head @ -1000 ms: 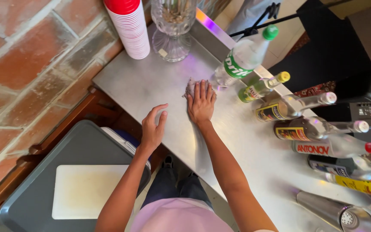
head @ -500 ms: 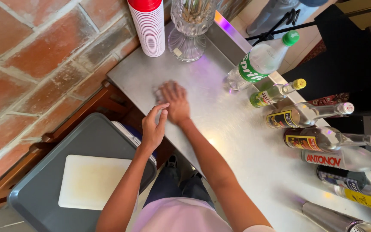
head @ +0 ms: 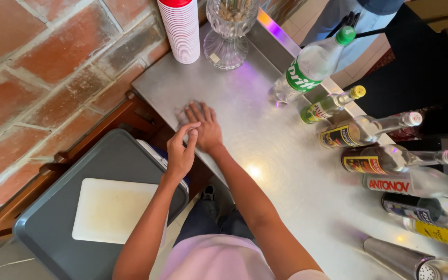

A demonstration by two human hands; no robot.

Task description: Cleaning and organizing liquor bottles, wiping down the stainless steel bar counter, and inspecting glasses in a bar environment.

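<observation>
Under our right hand (head: 207, 130), near the counter's (head: 265, 145) left edge, something grey and blurred lay mostly covered; we couldn't tell what. The cup stack (head: 181, 28) and glass goblet (head: 231, 26) at the far corner were cut off by the top edge, the shaker (head: 416, 262) by the bottom.

The counter (head: 265, 150) lies bare through its middle, from the hands toward the near end. A row of bottles (head: 369, 129) walls its right edge. At the far end a cup stack (head: 181, 31) and a glass vase (head: 229, 31) stand close together. A brick wall (head: 42, 67) closes the left.
</observation>
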